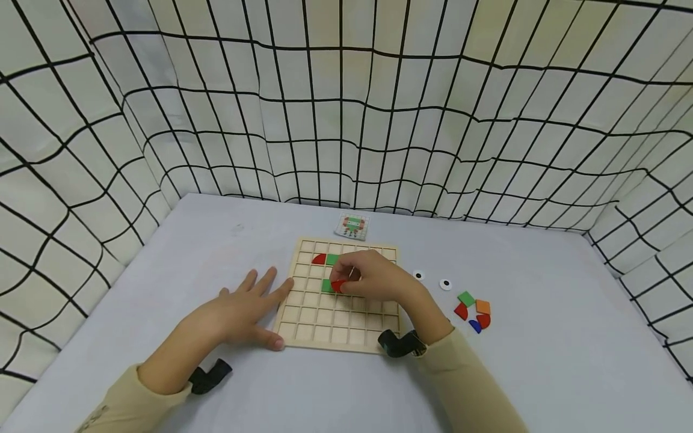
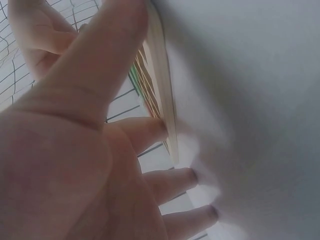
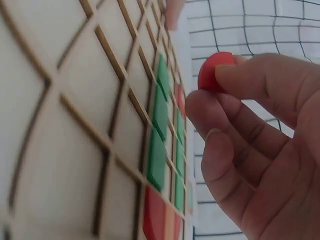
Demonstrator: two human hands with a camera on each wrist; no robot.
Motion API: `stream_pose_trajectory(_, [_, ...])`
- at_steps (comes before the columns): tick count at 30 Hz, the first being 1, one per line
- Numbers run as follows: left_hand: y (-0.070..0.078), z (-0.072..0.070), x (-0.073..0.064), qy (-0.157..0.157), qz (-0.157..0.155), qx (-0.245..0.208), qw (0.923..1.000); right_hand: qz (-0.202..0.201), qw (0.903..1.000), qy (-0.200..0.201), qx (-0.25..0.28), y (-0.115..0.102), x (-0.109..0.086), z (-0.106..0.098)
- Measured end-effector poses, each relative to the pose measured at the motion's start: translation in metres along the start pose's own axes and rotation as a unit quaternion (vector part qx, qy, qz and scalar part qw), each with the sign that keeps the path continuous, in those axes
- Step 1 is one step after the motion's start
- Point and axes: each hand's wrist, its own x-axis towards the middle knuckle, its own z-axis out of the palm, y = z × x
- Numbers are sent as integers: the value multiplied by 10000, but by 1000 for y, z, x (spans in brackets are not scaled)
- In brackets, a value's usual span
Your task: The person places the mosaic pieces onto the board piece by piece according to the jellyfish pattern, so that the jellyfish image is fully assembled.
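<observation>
My right hand (image 1: 379, 273) pinches a red quarter-circle piece (image 3: 212, 70) between thumb and fingertips, just over the wooden grid board (image 1: 322, 317). Green square tiles (image 3: 156, 157) lie in two rows of its cells, with red pieces (image 3: 154, 212) at row ends. In the head view a red quarter-circle tile (image 1: 320, 259) sits beside a green tile (image 1: 332, 259) in the upper row; my right hand hides the cells to the right. Fingers spread, my left hand (image 1: 238, 313) lies at the board's left side, its thumb and index finger at the edge.
Behind the board lies a pattern card (image 1: 352, 227). To the right are two eye discs (image 1: 445, 284) and loose pieces: a green tile (image 1: 466, 298), an orange tile (image 1: 483, 307), red pieces (image 1: 484, 321) and a blue piece (image 1: 475, 326). Black netting (image 1: 341, 101) surrounds the white table.
</observation>
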Motion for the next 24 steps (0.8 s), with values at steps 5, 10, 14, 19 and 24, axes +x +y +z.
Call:
stream_pose_trajectory(5, [0, 0, 0, -11, 16, 28, 10000, 204, 9995, 28, -224, -6, 14, 13])
stream_pose_trajectory(10, [-1, 0, 1, 19, 81, 81, 9999, 449, 9984, 135, -317, -16, 24, 21])
stream_pose_trajectory(14, [-2, 0, 1, 38, 94, 78, 9999, 661, 9969, 295, -294, -21, 31, 28])
stream_pose_trajectory(19, [-3, 0, 0, 57, 95, 43, 9999, 1021, 9925, 480, -474, -23, 35, 36])
stream_pose_trajectory(24, [-2, -1, -2, 67, 112, 36, 9999, 1110, 9889, 440, -886, -26, 34, 39])
